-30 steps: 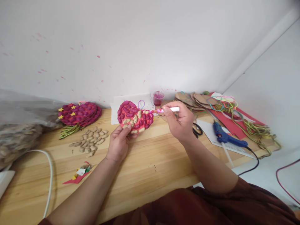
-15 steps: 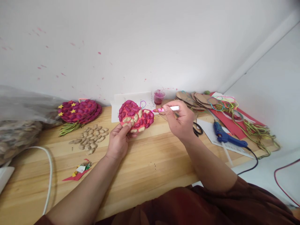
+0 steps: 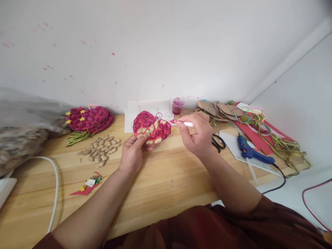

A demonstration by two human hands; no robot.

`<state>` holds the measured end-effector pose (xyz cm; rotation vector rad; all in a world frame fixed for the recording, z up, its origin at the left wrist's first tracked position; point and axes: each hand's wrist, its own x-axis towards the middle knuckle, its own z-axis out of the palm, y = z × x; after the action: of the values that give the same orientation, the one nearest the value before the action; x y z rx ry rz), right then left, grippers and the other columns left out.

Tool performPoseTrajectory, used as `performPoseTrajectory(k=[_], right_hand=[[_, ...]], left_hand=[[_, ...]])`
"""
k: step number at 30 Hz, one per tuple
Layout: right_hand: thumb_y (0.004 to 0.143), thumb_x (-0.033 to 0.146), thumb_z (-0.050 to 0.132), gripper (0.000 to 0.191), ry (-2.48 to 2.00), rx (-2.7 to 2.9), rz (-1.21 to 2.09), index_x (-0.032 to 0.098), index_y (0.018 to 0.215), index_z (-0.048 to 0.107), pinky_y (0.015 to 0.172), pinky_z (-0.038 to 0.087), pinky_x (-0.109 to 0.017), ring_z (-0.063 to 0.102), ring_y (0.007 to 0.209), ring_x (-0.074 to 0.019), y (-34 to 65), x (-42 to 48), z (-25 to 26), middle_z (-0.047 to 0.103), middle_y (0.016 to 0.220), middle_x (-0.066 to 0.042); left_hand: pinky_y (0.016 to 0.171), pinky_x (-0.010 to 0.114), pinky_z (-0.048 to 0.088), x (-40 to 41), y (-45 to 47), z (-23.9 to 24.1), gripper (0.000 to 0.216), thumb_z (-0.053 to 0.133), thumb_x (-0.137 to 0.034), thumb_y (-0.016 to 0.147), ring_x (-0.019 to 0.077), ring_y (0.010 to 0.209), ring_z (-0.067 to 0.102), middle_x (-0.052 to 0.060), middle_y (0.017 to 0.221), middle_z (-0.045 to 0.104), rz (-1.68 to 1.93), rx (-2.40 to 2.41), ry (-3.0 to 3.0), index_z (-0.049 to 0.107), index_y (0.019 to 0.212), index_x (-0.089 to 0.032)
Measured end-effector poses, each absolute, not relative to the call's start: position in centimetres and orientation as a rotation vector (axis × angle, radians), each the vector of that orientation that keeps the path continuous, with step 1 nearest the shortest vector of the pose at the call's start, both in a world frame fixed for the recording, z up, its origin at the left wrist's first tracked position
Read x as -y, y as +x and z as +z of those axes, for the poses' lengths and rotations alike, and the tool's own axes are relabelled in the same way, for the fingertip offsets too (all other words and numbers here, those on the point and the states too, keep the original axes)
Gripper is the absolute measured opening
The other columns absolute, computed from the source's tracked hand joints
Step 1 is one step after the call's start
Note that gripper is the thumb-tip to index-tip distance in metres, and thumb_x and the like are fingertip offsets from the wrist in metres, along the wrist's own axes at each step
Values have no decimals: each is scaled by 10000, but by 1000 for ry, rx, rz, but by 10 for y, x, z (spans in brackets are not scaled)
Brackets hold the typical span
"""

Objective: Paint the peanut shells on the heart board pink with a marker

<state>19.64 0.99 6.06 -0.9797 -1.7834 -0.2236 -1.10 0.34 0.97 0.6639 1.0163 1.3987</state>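
Note:
My left hand (image 3: 133, 152) grips the lower left edge of a peanut-covered craft piece (image 3: 153, 123), thumb on its front. Many of its peanuts are magenta; several in the middle and along the bottom are still tan. A purple loop stands at its top edge. In my right hand (image 3: 197, 135), closed in a pinch, is a white-handled paintbrush (image 3: 187, 123) stained pink toward the tip. Its tip points left, close to the piece's right edge; whether they touch I cannot tell. Behind the brush stands a clear plastic cup (image 3: 178, 105) of magenta paint.
Loose peanuts (image 3: 102, 149) and finished magenta pieces (image 3: 89, 118) lie at left, beside a bag of peanuts (image 3: 18, 138). At right are scissors (image 3: 219, 142), a blue glue gun (image 3: 252, 152) with a cord, cardboard shapes (image 3: 229, 109) and green yarn (image 3: 281, 147). A white cable (image 3: 55, 186) crosses the left side.
The brush tip has shifted slightly at the piece's right edge, and the brush is tilted differently in my right hand. My left hand keeps its hold. The whole view has shifted a little.

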Motion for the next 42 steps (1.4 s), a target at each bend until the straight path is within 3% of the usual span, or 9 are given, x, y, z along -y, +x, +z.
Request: performPoseTrajectory(k=[6,42], right_hand=[[945,258,656,50,-973,1790,-101,232,914,686,813,467,-389,646,818,-190,195,-12,58,751,846,-16],[948,251,657,49,-950,1951,-140,227,925,692,822,454,-390,632,823,-191,192,-13,56,748,844,-19]], left_hand=[[481,226,547,-2,-10,12,360,905,-323,612,142,546,665,32,744,750,1395,-1009,648,717,852,-131],[462,229,541,-2,-10,18,312,839,-360,671,165,510,676,47,640,728,1338,-1146,779,685,827,-137]])
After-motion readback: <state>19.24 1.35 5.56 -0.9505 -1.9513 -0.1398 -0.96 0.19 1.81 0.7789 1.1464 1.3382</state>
